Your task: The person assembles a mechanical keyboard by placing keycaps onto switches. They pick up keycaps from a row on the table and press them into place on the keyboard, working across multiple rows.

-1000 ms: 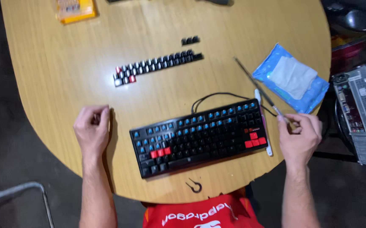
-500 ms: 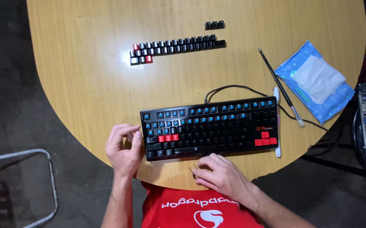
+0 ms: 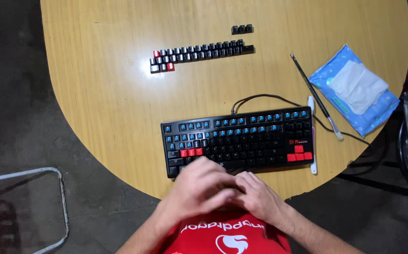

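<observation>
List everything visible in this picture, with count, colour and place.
round wooden table: one, light tan, fills the view
mechanical keyboard: one, black, blue switches bared on upper rows, red keys, near edge
loose keycaps: two rows, black with some red, far centre
small keycap group: three, black, beyond the rows
thin brush: one, dark, right of keyboard
wipes packet: one, blue, far right
metal chair frame: one, white, lower left
left hand: over the keyboard's near edge
right hand: beside it, touching

- Single head-worn view, looks steeply down from above the seated person at the round wooden table (mid distance, whole tabletop nearly framed)
- No second view, nothing shared
</observation>
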